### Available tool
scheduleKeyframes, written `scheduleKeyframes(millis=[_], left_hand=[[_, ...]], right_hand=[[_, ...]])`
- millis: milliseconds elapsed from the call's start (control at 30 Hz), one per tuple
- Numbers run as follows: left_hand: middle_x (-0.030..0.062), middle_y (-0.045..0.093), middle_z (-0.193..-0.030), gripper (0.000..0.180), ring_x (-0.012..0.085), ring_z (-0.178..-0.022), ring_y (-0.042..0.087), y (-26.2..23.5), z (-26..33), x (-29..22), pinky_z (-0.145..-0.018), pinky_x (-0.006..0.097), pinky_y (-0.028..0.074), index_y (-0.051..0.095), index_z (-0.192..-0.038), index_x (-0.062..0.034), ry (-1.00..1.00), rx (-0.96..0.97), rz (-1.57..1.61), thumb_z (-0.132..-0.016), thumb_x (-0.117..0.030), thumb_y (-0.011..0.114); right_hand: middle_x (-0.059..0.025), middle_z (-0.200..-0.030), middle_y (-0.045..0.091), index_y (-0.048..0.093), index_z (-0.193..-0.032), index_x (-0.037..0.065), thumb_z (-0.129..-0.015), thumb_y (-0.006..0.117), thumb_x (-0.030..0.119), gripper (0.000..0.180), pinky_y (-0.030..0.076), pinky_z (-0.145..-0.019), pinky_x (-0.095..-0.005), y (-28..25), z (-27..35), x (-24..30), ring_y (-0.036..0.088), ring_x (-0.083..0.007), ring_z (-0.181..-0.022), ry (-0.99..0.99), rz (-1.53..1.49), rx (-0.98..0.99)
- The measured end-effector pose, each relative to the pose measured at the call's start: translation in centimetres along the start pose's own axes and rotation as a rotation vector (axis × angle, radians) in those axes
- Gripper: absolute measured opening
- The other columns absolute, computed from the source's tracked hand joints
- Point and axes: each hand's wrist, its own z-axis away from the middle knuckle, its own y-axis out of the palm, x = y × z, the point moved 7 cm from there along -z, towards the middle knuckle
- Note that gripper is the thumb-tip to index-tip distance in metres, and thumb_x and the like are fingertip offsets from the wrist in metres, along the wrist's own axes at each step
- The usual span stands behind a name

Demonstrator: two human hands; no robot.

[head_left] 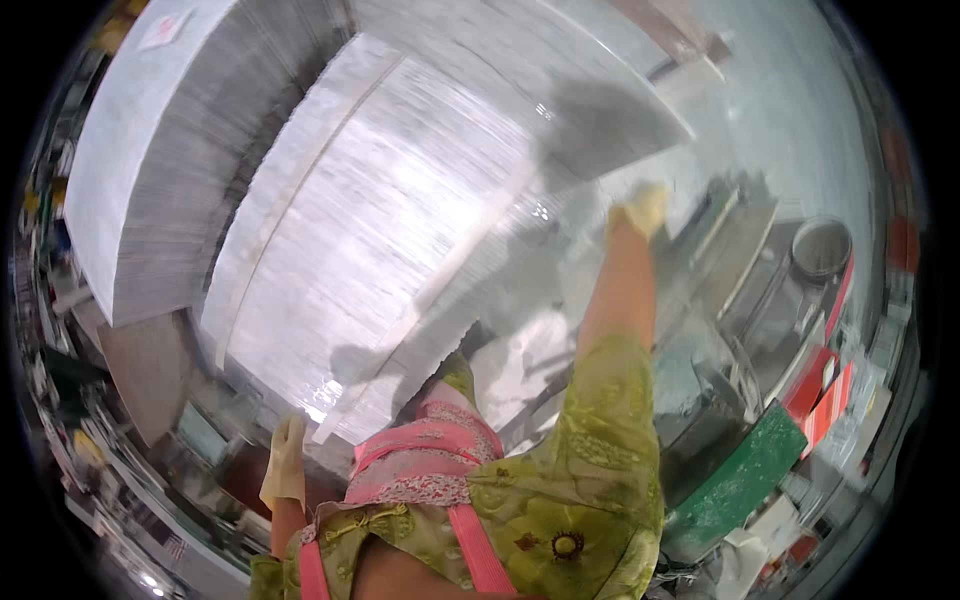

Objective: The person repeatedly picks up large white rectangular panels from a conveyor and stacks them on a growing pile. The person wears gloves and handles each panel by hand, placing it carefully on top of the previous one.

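A large stack of pale grey-white sheets (390,190), bound with light straps, fills the middle. My left hand (287,458), in a cream glove, hangs beside the stack's lower left corner. Whether it touches the stack I cannot tell, and its fingers do not show clearly. Stretched out to the right, beyond the stack's right side, my right hand (638,210) wears a pale yellow glove. Motion smears its fingers, and nothing can be made out in it. Nearest to it are long, flat pieces (715,235) leaning at the right.
Another tall pale stack (160,170) stands at the left. On the right are a round grey container (821,250), a green board (738,482) and red items (815,390). A brown panel (150,375) leans at the lower left. Pale floor (790,120) stretches across the upper right.
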Motion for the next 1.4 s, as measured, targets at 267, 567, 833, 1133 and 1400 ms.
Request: scheduleKeyframes(millis=[267, 567, 833, 1133, 1400], left_hand=[[0.0054, 0.065, -0.109, 0.039, 0.0145, -0.104, 0.057, -4.3, 0.9, 10.9, -0.093, 0.027, 0.042, 0.062, -0.12, 0.0033, 0.165, 0.018, 0.14, -0.097, -0.028, 0.059], [0.0057, 0.065, -0.109, 0.056, 0.0159, -0.1, 0.059, -11.6, 9.5, 27.5, -0.087, 0.032, 0.046, 0.059, -0.126, -0.0009, 0.021, -0.195, 0.416, -0.097, -0.048, 0.051], [0.0091, 0.065, -0.106, 0.048, 0.0205, -0.104, 0.06, -20.8, 19.0, 54.5, -0.095, 0.034, 0.045, 0.06, -0.121, -0.0029, -0.316, -0.716, 0.749, -0.091, -0.038, 0.047], [0.0045, 0.059, -0.082, 0.033, 0.0169, -0.068, 0.054, -10.3, 22.3, 75.6, -0.07, 0.033, 0.049, 0.062, -0.094, -0.0044, -0.506, -1.133, 1.101, -0.09, -0.034, 0.047], [0.0022, 0.066, -0.086, 0.025, 0.0133, -0.077, 0.064, -20.2, 21.1, 78.6, -0.062, 0.028, 0.048, 0.064, -0.098, -0.0068, -0.432, -1.508, 1.298, -0.094, -0.029, 0.054]], right_hand=[[-0.0058, -0.08, 0.054, 0.058, -0.09, 0.001, -0.095, 0.044, 0.029, 0.032, 0.044, -0.072, -0.0353, -1.2, 22.5, -5.0, 0.048, -0.0222, -0.071, 0.008, 0.589, 0.319], [-0.0119, -0.11, 0.062, 0.061, -0.111, 0.0, -0.095, 0.05, 0.03, 0.035, 0.042, -0.096, -0.0345, -1.3, 57.4, -10.5, 0.055, -0.0209, -0.106, -0.08, 1.02, 1.369], [-0.0111, -0.109, 0.063, 0.061, -0.112, -0.004, -0.092, 0.049, 0.021, 0.034, 0.047, -0.085, -0.0294, -8.1, 75.5, -22.8, 0.058, -0.0182, -0.096, 0.062, 1.434, 1.976], [-0.0076, -0.087, 0.066, 0.067, -0.1, -0.004, -0.089, 0.051, 0.02, 0.031, 0.047, -0.078, -0.0309, -5.5, 88.6, -29.8, 0.06, -0.0162, -0.082, -0.07, 1.354, 2.308], [-0.0173, -0.071, 0.067, 0.072, -0.087, 0.0, -0.084, 0.053, 0.024, 0.031, 0.047, -0.064, -0.0397, -4.7, 94.3, -31.1, 0.065, -0.0332, -0.072, -0.682, 1.532, 2.38]])
